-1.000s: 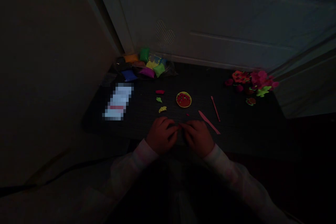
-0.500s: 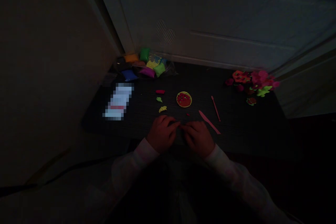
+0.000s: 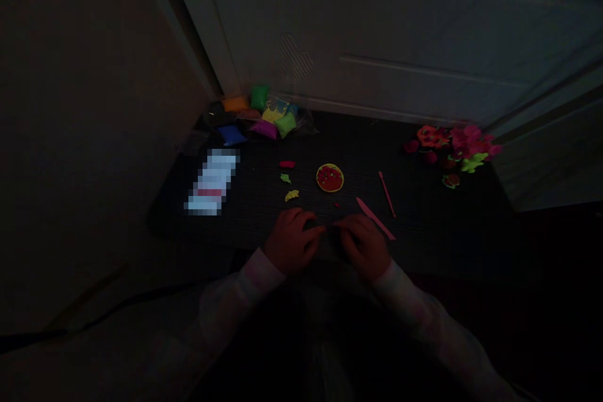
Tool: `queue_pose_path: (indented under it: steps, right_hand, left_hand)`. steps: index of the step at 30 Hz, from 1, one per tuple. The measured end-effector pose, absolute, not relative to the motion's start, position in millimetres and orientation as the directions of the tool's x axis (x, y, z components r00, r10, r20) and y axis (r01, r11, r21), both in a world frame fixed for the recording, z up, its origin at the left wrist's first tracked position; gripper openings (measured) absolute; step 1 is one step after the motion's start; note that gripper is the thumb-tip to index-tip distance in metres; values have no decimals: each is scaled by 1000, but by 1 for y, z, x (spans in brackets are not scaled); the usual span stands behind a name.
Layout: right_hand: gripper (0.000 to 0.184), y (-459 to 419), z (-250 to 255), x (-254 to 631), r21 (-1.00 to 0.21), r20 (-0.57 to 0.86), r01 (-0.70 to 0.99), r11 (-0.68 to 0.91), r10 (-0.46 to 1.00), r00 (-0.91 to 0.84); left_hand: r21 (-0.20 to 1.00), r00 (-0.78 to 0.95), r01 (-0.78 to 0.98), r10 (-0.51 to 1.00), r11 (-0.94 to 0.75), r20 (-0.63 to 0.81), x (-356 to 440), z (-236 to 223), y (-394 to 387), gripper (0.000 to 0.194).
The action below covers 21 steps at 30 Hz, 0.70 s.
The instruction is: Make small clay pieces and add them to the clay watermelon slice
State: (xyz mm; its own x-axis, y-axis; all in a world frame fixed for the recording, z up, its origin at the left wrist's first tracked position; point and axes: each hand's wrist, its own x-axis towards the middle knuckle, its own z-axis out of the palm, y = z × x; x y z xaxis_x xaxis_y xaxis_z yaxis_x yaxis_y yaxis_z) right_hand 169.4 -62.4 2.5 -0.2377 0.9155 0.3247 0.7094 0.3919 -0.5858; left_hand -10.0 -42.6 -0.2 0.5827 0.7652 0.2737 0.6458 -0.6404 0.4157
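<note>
Over the front of the dark table, my left hand [image 3: 293, 240] has its thumb stretched out apart from its curled fingers, and I see nothing held there. My right hand [image 3: 365, 246] has its thumb and index finger pinched together; whatever may be between them is too small and dark to make out. Just beyond the hands lies a tiny red clay bit [image 3: 336, 205]. Farther back sits a round clay pizza [image 3: 330, 178], red with a yellow rim and small green and red pieces. A pink plastic knife [image 3: 375, 218] lies beside my right hand. Yellow clay [image 3: 292, 195] is nearest my left hand.
Green clay [image 3: 285, 178] and a red clay lump [image 3: 287, 164] lie left of the pizza. A thin pink stick tool [image 3: 387, 194] is at right. Clay packets [image 3: 264, 129], a blurred bright rectangle [image 3: 213, 182] and colourful clay shapes [image 3: 468, 141] stand around the table [image 3: 254, 226].
My hands were together at the fingertips; now they are a little apart, the right one having shifted right. The things on the table have stayed put.
</note>
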Motion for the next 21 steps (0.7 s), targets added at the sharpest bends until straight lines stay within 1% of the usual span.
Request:
queue_pose_path:
  steps: [3,7,13,16,19,21]
  right_hand:
    - [20,-61,1,169,-593,320,711,378,921,-223]
    - [20,-60,0,168,-568,310,728,384,919,-243]
    - [18,-59,2,165,-434,230,794,426,904,-359]
    - [17,-60,3,163,-397,214,805,441,897,-386]
    - [16,-60,1,164,-398,199,798,453,891,-408]
    - [15,-60,0,164,-431,201,781,451,892,-405]
  left_hand:
    - [415,596,636,756,-651,272,-10,0,-43,25]
    - [408,610,624,742,-666,278,-11,1,-44,24]
    - [413,621,607,730,-679,286,-12,3,-45,23]
    - [432,621,591,726,-681,296,-12,3,-45,21]
    - [464,599,576,733,-674,321,-13,1,-44,18]
    - [505,551,574,760,-644,345,-13,1,-43,16]
